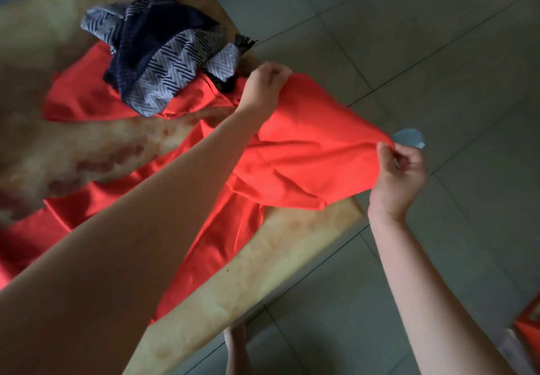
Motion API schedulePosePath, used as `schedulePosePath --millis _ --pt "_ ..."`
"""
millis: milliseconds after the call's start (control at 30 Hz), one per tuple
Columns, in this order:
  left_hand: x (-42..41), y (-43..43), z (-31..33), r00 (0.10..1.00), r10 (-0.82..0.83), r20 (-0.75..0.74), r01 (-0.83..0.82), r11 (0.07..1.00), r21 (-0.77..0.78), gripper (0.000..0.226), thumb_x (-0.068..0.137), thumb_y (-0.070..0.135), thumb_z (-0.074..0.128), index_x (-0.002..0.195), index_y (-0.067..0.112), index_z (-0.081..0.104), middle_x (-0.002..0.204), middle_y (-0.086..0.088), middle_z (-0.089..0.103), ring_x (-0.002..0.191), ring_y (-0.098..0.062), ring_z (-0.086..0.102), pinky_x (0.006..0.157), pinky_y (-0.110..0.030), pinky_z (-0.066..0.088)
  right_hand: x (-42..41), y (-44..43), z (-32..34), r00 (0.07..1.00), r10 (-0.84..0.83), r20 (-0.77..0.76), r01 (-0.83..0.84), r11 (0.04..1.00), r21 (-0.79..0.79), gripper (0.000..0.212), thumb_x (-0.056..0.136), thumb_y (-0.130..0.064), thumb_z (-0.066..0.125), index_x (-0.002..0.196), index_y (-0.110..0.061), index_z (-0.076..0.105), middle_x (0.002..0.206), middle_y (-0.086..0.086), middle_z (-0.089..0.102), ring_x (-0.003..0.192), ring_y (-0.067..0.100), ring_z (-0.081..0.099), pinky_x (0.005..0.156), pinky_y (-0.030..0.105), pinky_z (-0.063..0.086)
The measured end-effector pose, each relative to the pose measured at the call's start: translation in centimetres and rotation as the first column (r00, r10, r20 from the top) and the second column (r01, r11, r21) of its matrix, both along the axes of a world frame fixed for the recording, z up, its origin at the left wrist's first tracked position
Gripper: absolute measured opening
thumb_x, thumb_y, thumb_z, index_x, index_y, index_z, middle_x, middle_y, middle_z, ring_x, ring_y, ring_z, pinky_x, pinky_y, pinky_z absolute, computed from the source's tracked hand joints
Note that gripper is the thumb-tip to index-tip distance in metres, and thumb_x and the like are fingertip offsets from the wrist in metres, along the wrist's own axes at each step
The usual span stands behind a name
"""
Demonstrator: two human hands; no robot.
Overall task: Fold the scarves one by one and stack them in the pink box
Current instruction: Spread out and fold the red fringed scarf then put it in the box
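A long red scarf (306, 155) lies spread over the yellowish table (263, 281), with one end lifted off its right edge. My left hand (264, 86) pinches the far corner of that lifted end. My right hand (400, 176) pinches the near corner out past the table edge, so the cloth is stretched between both hands. A crumpled navy and white zigzag scarf (163, 53) sits on the far part of the red scarf. The pink box is not in view.
Grey tiled floor (438, 53) lies right of the table. A small light-blue round object (409, 138) is on the floor behind my right hand. A red object (530, 325) shows at the lower right edge. A bare foot (236, 351) shows below the table edge.
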State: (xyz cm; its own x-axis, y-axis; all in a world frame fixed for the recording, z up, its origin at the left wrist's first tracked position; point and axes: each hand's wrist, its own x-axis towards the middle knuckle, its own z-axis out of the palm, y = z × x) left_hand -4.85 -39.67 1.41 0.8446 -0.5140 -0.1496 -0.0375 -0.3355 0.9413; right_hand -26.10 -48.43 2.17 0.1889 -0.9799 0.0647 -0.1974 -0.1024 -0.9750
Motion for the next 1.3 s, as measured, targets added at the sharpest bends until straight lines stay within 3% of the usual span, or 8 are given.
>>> schedulePosePath --millis 100,200,300,533,633,900,1067,1300 --pt "0.2 -0.6 0.4 0.997 0.072 -0.002 -0.072 0.995 -0.069 0.011 0.094 0.011 0.052 0.096 0.004 0.061 0.076 0.003 0.060 0.064 -0.001 0.052 0.061 -0.014 0.038 -0.5 0.9 0.0 0.998 0.025 -0.055 -0.027 0.999 -0.041 0.015 0.083 -0.001 0.065 0.079 -0.014 0.060 0.073 -0.016 0.063 0.067 -0.009 0.057 0.069 0.012 0.044" --pt "-0.3 1.6 -2.3 0.994 -0.071 0.085 0.052 0.978 0.202 0.022 0.089 0.016 0.054 0.105 0.003 0.062 0.101 -0.013 0.068 0.093 -0.026 0.062 0.081 -0.029 0.046 -1.4 3.0 -4.1 0.941 0.189 -0.280 -0.176 0.982 0.071 0.009 0.079 0.000 0.068 0.084 -0.006 0.064 0.079 0.006 0.067 0.073 0.002 0.063 0.073 0.020 0.049" --pt "-1.2 4.6 -5.1 0.982 -0.181 0.046 0.158 0.938 0.308 0.026 0.085 0.013 0.057 0.110 0.013 0.065 0.107 -0.007 0.069 0.101 -0.026 0.063 0.090 -0.038 0.048 -2.0 4.9 -7.7 0.832 0.347 -0.433 -0.302 0.938 0.171 0.012 0.077 -0.002 0.069 0.088 -0.006 0.067 0.091 0.013 0.068 0.089 0.028 0.065 0.088 0.041 0.050" --pt "-0.5 11.1 -6.4 0.954 -0.225 0.197 0.121 0.893 0.434 0.041 0.080 0.006 0.062 0.119 0.016 0.062 0.128 -0.009 0.059 0.122 -0.026 0.052 0.104 -0.040 0.038 -2.3 6.9 -7.8 0.702 0.324 -0.635 -0.412 0.911 0.010 0.052 0.078 -0.010 0.073 0.126 -0.004 0.056 0.137 0.021 0.046 0.130 0.034 0.039 0.110 0.033 0.027" --pt "0.3 14.8 -6.3 0.974 -0.147 0.172 0.053 0.888 0.457 0.037 0.081 0.004 0.063 0.117 0.014 0.064 0.127 -0.011 0.059 0.119 -0.026 0.053 0.102 -0.033 0.039 -2.9 8.2 -7.4 0.666 0.239 -0.707 -0.483 0.860 -0.164 0.054 0.075 -0.015 0.076 0.126 -0.010 0.058 0.135 0.018 0.048 0.124 0.038 0.042 0.105 0.033 0.023" --pt "2.0 23.0 -8.1 0.989 -0.143 0.024 0.100 0.795 0.598 0.050 0.071 0.014 0.079 0.118 0.012 0.061 0.117 -0.012 0.064 0.110 -0.030 0.059 0.095 -0.044 0.045 -2.3 16.6 -8.3 0.437 0.410 -0.801 -0.754 0.652 -0.079 0.050 0.064 -0.024 0.084 0.110 -0.024 0.065 0.121 0.002 0.056 0.106 0.020 0.041 0.088 0.039 0.042" --pt "1.7 25.3 -8.9 0.991 -0.117 0.060 0.058 0.798 0.600 0.044 0.072 0.015 0.079 0.113 0.010 0.065 0.116 -0.016 0.063 0.110 -0.033 0.058 0.097 -0.045 0.044 -3.0 21.0 -8.6 0.520 0.269 -0.811 -0.432 0.902 0.021 0.037 0.063 -0.033 0.085 0.091 -0.017 0.066 0.099 0.008 0.058 0.091 0.031 0.051 0.076 0.040 0.043" --pt "1.8 25.8 -7.6 0.970 -0.227 0.085 0.074 0.612 0.788 0.036 0.076 0.026 0.075 0.110 0.020 0.064 0.133 -0.011 0.049 0.124 -0.034 0.041 0.104 -0.042 0.034 -1.3 24.7 -8.7 0.423 0.222 -0.879 -0.240 0.962 0.128 0.042 0.069 -0.038 0.080 0.097 -0.011 0.065 0.101 0.014 0.058 0.097 0.036 0.049 0.081 0.040 0.039"
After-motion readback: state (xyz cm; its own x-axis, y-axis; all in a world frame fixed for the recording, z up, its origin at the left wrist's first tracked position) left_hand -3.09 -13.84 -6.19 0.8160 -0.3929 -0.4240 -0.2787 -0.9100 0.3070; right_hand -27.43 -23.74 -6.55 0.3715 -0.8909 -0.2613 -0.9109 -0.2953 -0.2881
